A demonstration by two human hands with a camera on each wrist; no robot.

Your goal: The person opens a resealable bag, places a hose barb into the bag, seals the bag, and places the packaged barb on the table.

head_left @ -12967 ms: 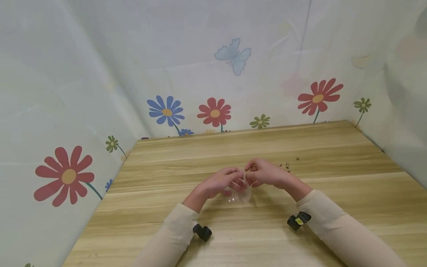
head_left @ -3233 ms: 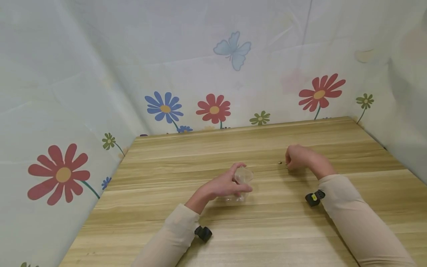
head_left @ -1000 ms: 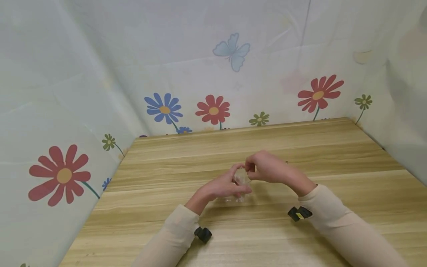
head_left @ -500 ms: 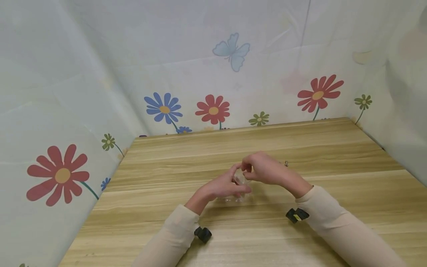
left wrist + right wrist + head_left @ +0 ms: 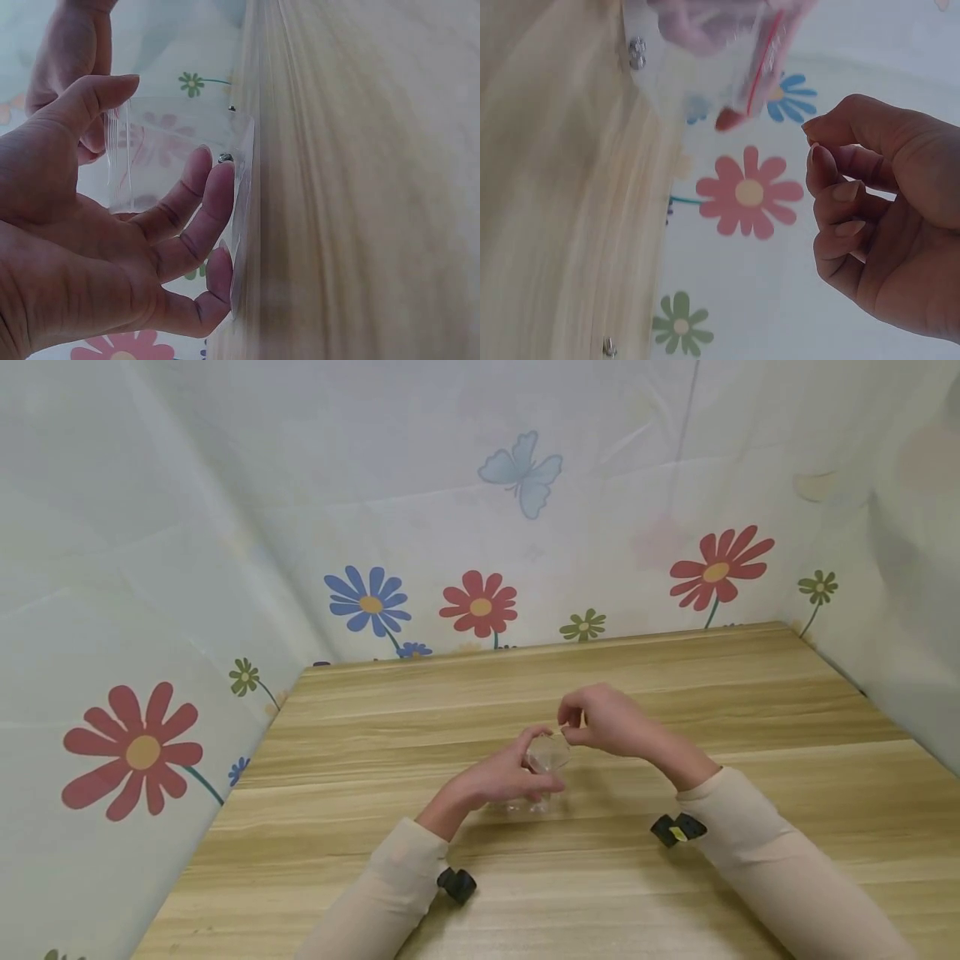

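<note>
My left hand (image 5: 502,777) grips a clear zip bag (image 5: 549,753) and holds its mouth wide, its lower end close over the table. In the left wrist view the thumb lies at the zip edge while the other fingers curl against the side. Small shiny metal pieces (image 5: 637,52) show low in the bag in the right wrist view. Just off the bag's mouth is my right hand (image 5: 611,722), thumb and forefinger close together and the other fingers curled. No item shows between those fingertips in the right wrist view (image 5: 885,202).
On the wooden table (image 5: 420,710), another small metal piece (image 5: 610,346) lies beyond the bag; the right hand hides that spot in the head view. Behind and beside the table hangs a white cloth (image 5: 420,485) printed with flowers.
Several metal pieces lay on the table at first. My right hand picked there, brought a piece to the bag, dipped its fingertips into the mouth, then drew back up and right. Left hand stayed.
</note>
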